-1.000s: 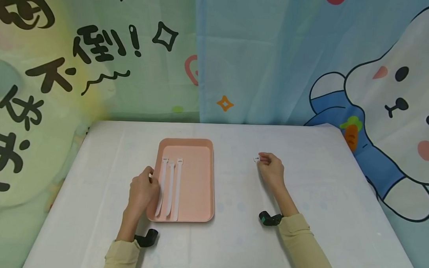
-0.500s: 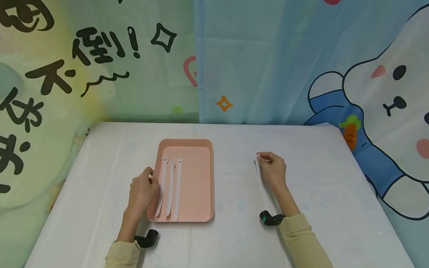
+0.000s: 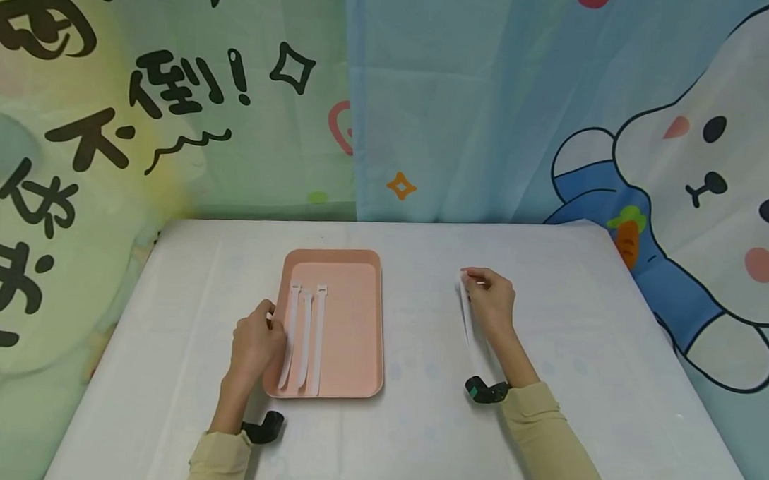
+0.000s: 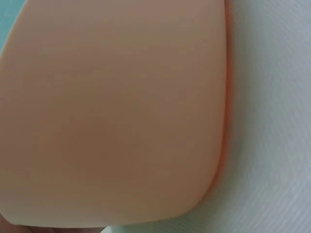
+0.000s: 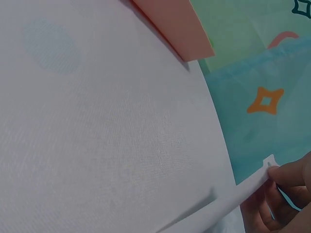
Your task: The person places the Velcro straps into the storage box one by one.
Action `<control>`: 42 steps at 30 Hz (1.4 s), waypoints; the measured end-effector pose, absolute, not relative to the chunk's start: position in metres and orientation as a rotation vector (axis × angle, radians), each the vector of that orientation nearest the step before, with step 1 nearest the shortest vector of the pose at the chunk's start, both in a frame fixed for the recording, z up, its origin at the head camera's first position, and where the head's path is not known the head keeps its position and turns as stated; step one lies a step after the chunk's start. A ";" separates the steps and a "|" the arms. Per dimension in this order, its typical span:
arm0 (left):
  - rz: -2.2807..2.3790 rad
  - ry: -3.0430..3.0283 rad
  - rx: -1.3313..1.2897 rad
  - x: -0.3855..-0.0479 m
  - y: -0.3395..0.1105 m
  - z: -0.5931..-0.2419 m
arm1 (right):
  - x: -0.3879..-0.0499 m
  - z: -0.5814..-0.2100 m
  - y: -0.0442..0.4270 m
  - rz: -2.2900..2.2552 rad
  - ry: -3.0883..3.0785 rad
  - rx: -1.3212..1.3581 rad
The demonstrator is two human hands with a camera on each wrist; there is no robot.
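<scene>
A pink rectangular tray (image 3: 352,324) lies on the table, with 3 white cable ties (image 3: 319,340) side by side along its left part. Each has a flat strap and a slotted head at the far end. My left hand (image 3: 259,336) holds the tray's left rim; the tray's outer wall (image 4: 121,121) fills most of the left wrist view. To the right of the tray, my right hand (image 3: 492,302) pinches another white cable tie (image 3: 465,310) near its head. In the right wrist view, its strap (image 5: 226,206) slants down and left from the fingertips (image 5: 286,174).
A white cloth (image 3: 409,439) covers the table. Behind it hangs a printed curtain (image 3: 439,129) with a cartoon rabbit at the right. Black wrist cameras (image 3: 486,390) sit on both wrists.
My right hand has risen slightly and moved a little away from me. More of the cable tie's strap now shows below the fingers. My left hand and the tray have stayed put.
</scene>
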State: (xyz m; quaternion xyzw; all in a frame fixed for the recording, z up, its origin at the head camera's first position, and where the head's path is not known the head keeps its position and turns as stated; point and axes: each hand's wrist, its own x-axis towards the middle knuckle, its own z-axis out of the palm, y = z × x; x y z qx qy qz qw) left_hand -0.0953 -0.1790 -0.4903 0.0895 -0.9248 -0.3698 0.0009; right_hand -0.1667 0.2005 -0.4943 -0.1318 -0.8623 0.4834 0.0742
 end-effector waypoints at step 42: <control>-1.188 -2.904 0.260 -0.097 -0.181 -0.494 | -0.171 -0.471 0.170 1.886 -2.453 -0.252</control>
